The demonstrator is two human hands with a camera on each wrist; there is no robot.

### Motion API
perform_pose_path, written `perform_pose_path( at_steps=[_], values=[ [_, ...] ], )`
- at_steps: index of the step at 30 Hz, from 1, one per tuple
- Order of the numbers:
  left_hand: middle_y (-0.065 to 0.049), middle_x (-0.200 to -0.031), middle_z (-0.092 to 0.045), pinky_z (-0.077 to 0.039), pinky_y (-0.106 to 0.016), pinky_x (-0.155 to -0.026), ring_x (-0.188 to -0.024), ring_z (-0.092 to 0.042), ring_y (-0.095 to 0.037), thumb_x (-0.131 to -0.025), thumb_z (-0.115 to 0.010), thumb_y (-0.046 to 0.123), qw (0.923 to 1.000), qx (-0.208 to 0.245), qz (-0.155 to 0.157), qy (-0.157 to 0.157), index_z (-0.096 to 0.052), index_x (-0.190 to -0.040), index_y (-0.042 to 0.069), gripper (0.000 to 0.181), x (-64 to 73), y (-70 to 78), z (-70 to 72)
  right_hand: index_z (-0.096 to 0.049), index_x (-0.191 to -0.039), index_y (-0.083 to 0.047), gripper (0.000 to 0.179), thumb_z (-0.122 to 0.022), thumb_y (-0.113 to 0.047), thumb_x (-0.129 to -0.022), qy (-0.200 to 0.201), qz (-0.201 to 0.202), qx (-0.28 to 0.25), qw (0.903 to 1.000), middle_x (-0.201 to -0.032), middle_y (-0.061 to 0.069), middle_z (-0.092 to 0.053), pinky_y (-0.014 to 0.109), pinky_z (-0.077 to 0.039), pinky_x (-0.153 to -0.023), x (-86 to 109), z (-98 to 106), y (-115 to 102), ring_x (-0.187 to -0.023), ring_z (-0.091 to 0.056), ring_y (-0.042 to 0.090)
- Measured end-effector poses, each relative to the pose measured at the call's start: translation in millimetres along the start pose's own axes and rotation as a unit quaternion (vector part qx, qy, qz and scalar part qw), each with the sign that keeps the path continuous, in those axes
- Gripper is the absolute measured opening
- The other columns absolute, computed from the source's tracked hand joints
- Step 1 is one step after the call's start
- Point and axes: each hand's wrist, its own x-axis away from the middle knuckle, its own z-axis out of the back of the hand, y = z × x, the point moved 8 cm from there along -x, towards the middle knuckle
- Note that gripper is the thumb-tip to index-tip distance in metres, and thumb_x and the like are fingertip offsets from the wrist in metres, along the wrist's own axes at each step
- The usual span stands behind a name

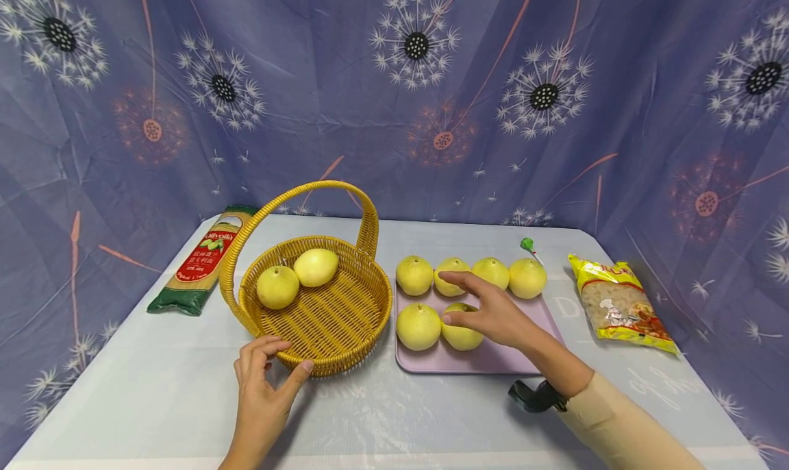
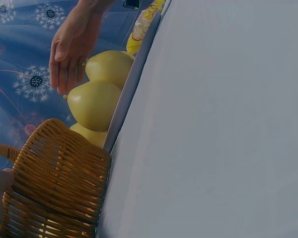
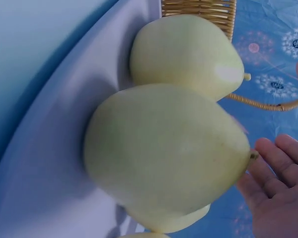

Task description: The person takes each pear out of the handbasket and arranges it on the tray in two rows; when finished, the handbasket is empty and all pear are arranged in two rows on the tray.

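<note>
A yellow wicker basket [image 1: 357, 312] with a tall arched handle holds two yellow melons [image 1: 277, 288] on its left side. My left hand [image 1: 264, 377] holds its front rim, fingers over the edge and thumb by the outer wall. On the right lies a pink tray [image 1: 493, 365] with a back row of several melons and two in front. My right hand [image 1: 493, 314] hovers over the front right melon [image 1: 462, 338], thumb and fingers spread apart. In the right wrist view its fingers [image 3: 275, 166] extend beside that melon's stem end, not curled round it.
A green and red pasta packet [image 1: 203, 261] lies left of the basket. Behind the tray is a green lollipop [image 1: 527, 244]. A yellow snack bag [image 1: 622, 305] lies to the right. A patterned blue curtain [image 1: 320, 100] encloses the white table [image 1: 394, 415] at the back and sides.
</note>
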Motion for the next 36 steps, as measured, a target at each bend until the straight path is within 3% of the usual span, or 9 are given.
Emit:
perform_pose_path(
  at_steps=[5, 12, 21, 28, 32, 36],
  values=[
    [-0.004, -0.120, -0.045, -0.025, -0.020, -0.081, -0.107, -0.028, -0.001, -0.071, -0.079, 0.001, 1.0000, -0.004, -0.002, 0.001, -0.057, -0.106, 0.001, 0.041, 0.0, 0.7, 0.0, -0.046, -0.138, -0.021, 0.070, -0.076, -0.038, -0.078, -0.013, 0.020, -0.017, 0.9996, -0.143, -0.001, -0.048, 0.053, -0.038, -0.104, -6.2, -5, -10, -0.134, -0.042, 0.028],
    [-0.005, -0.121, -0.044, -0.025, -0.020, -0.081, -0.107, -0.027, 0.000, -0.072, -0.079, 0.002, 1.0000, -0.005, -0.002, -0.003, -0.057, -0.107, 0.002, 0.041, -0.2, 1.1, -0.8, -0.045, -0.138, -0.025, 0.069, -0.075, -0.040, -0.077, -0.025, 0.022, -0.021, 0.9992, -0.144, -0.004, -0.046, 0.040, -0.048, -0.096, -15.5, -12, -21, -0.135, -0.040, 0.022],
    [-0.005, -0.121, -0.044, -0.025, -0.021, -0.081, -0.106, -0.028, -0.001, -0.073, -0.078, 0.002, 1.0000, -0.006, 0.003, -0.005, -0.056, -0.107, -0.001, 0.041, -0.3, 1.8, -0.1, -0.047, -0.138, -0.017, 0.067, -0.075, -0.034, -0.079, -0.028, 0.073, 0.001, 0.9969, -0.142, 0.000, -0.049, 0.045, -0.034, -0.110, -26.6, -18, -42, -0.136, -0.040, 0.022],
    [-0.003, -0.122, -0.045, -0.025, -0.018, -0.082, -0.106, -0.027, -0.001, -0.072, -0.079, 0.001, 0.9999, -0.008, 0.009, -0.004, -0.057, -0.107, 0.003, 0.042, 0.0, -0.7, -0.3, -0.044, -0.140, -0.021, 0.069, -0.073, -0.038, -0.080, -0.047, 0.066, 0.001, 0.9967, -0.148, -0.002, -0.042, 0.051, -0.031, -0.110, -34.9, -27, -52, -0.140, -0.034, 0.022],
    [-0.003, -0.122, -0.045, -0.025, -0.017, -0.082, -0.107, -0.027, -0.001, -0.072, -0.079, 0.001, 1.0000, -0.005, 0.007, -0.004, -0.057, -0.107, 0.003, 0.042, -0.2, -0.3, -0.4, -0.044, -0.141, -0.020, 0.069, -0.073, -0.038, -0.081, -0.051, 0.080, 0.007, 0.9955, -0.146, -0.002, -0.043, 0.048, -0.033, -0.110, -39.9, -30, -60, -0.138, -0.037, 0.021],
    [-0.004, -0.122, -0.044, -0.025, -0.019, -0.082, -0.107, -0.027, -0.001, -0.072, -0.079, 0.001, 0.9999, -0.006, 0.008, -0.005, -0.057, -0.107, 0.001, 0.042, -0.3, -0.7, -0.7, -0.043, -0.141, -0.023, 0.068, -0.073, -0.036, -0.081, -0.064, 0.080, -0.019, 0.9946, -0.146, -0.003, -0.043, 0.046, -0.043, -0.102, -44.6, -35, -65, -0.138, -0.037, 0.020]
  ],
)
